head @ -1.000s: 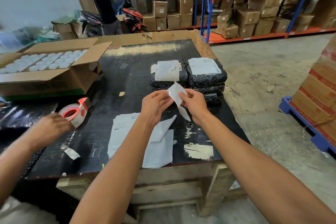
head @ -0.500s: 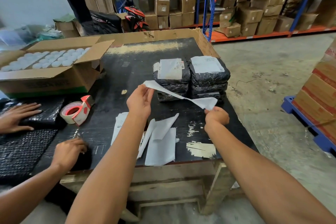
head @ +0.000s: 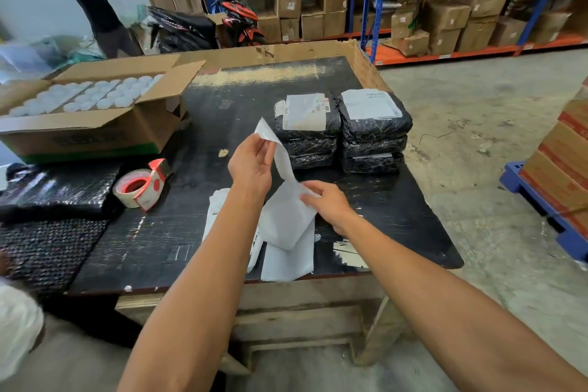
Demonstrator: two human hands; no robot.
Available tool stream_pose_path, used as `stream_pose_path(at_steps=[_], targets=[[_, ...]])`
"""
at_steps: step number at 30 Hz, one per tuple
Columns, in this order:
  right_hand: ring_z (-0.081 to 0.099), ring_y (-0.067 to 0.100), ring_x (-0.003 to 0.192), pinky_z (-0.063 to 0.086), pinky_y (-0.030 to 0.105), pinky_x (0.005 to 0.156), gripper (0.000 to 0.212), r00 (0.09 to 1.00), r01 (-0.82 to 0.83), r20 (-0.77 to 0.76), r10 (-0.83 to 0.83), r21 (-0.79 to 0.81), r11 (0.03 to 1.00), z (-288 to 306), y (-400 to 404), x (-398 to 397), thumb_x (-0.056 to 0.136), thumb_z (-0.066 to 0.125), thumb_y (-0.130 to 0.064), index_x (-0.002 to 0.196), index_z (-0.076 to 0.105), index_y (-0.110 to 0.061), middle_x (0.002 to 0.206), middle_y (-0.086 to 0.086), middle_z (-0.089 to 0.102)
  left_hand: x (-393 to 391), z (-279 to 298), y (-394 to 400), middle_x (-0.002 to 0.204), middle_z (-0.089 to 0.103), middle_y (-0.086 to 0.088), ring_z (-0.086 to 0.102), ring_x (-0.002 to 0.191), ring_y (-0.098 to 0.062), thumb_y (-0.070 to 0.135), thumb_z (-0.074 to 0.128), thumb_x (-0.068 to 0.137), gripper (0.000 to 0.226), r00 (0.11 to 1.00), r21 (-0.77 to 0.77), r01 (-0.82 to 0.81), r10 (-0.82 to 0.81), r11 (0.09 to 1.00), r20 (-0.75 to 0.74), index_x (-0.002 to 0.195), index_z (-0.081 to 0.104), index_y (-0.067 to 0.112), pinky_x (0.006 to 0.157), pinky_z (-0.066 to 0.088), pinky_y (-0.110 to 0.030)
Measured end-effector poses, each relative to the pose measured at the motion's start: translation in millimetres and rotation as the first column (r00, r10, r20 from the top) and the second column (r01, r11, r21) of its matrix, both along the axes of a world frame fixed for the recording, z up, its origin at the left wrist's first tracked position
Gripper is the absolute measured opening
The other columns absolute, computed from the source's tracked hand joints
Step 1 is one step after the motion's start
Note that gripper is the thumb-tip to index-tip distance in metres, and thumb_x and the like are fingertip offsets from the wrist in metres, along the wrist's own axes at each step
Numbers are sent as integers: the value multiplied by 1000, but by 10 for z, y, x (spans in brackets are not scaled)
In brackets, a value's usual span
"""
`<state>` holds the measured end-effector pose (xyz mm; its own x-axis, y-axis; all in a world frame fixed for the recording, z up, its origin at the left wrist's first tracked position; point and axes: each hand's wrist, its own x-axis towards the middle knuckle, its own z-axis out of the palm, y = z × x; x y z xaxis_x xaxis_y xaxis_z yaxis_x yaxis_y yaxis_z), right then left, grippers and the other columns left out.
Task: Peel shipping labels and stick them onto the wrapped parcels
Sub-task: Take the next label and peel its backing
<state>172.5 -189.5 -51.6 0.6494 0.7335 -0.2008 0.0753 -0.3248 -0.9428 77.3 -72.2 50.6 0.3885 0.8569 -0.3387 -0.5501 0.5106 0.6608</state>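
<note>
Left hand (head: 251,162) pinches label (head: 280,153) higher than before; right hand (head: 331,204) has drawn backing sheet (head: 286,216) down (nearly separated). Sticking onto parcels (head: 372,124) likely next.

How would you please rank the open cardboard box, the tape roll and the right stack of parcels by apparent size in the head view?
1. Open cardboard box, clearly largest.
2. Right stack of parcels.
3. Tape roll, smallest, though it lies nearer the camera than the stack.

The label strip (head: 284,165), previously stretched sideways between both hands, is now held upright; the right hand (head: 327,202) has been brought nearer the left hand (head: 251,162).
</note>
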Motion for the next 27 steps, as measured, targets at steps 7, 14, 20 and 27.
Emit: stream_pose_path(at_steps=[7, 14, 20, 27], targets=[[54, 12, 131, 45, 34, 110, 52, 982, 63, 167, -92, 172, 983, 209, -183, 207, 97, 61, -9, 146, 52, -24, 142, -4, 58, 44, 27, 26, 98, 70, -18, 73, 89, -27, -8, 64, 91, 8, 998, 37, -53, 52, 998, 28, 97, 66, -3, 73, 65, -34], [52, 12, 122, 44, 36, 105, 55, 742, -105, 661, -113, 282, 954, 564, -47, 190, 87, 72, -37, 137, 52, -27, 132, -7, 51, 292, 98, -236, 98, 73, -20, 74, 95, -31, -6, 61, 95, 7, 1000, 181, 23, -25, 983, 8, 100, 63, 0, 77, 64, -34], [63, 17, 83, 57, 42, 77, 8, 762, 131, 571, -305, 325, 936, 715, 1, 334, 98, 58, -17, 101, 66, -20, 94, -2, 64, 385, 77, -396, 115, 69, -18, 71, 104, -33, 7, 64, 95, 34, 982, 214, 189, -182, 959, -50, 129, 57, 2, 86, 63, -42], [62, 13, 88, 48, 23, 70, 3, 946, 179, 209, -246, 295, 939, 877, -116, 640, 98, 65, -21, 100, 65, -23, 91, -7, 65, 448, 18, -364, 100, 64, 1, 61, 95, -18, 23, 61, 100, 12, 832, 415, 261, 14, 872, -554, 109, 61, 15, 74, 50, -26]])
